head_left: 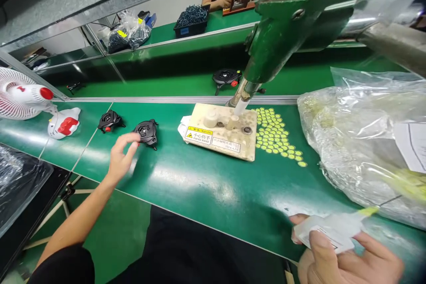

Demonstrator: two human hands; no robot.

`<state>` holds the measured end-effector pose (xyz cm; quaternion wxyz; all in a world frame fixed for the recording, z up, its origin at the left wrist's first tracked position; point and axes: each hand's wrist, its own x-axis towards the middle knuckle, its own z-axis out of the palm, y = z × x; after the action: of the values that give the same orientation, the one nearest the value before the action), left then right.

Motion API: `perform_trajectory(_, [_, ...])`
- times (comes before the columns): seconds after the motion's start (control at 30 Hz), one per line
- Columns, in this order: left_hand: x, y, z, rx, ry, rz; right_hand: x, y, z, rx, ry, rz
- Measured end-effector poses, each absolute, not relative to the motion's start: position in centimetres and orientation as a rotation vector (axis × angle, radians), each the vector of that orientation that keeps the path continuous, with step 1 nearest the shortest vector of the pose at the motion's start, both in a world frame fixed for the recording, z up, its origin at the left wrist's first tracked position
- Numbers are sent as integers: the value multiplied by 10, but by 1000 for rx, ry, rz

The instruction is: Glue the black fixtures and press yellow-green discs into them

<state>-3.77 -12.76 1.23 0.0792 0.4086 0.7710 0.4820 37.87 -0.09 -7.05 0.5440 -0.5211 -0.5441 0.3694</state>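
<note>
My left hand (121, 157) is at the near-left edge of a round black plastic part with short legs (145, 134). Its thumb and index finger are apart; whether the fingertips touch the part I cannot tell. In my right hand (336, 253), at the lower right, is a translucent white squeeze bottle (328, 230) with a yellow tip and a thin needle, pointing up and right. A second black part with a red knob (111, 120) sits farther left. In the middle stands a press with a cream base plate (219, 135) bearing a yellow warning label.
Many small yellow-green discs (274, 135) lie right of the press. A big clear plastic bag (359, 142) fills the right side. At left is a white fan (25, 93). Another black part (226, 78) sits on the green strip behind; a co-worker's hands (229, 0) are beyond.
</note>
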Motion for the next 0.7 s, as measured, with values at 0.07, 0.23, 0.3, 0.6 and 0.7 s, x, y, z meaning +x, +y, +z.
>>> perform_trajectory(0.07, [-56, -113, 7, 1201, 2385, 1433, 372, 2, -61, -995, -1022, 1112])
perform_trajectory(0.23, [-57, -104, -10, 796, 2104, 1439, 369, -3, -44, -696, -827, 1563])
perform_trajectory(0.3, [-34, -110, -10, 613, 1864, 1469, 370, -4, -43, -628, -707, 1653])
perform_trajectory(0.6, [84, -78, -9, 56, 1283, 1618, 359, 6, -39, -594, -251, 1801])
perform_trajectory(0.7, [101, -85, -6, 69, 1317, 1572, 360, 6, -41, -584, -210, 1855])
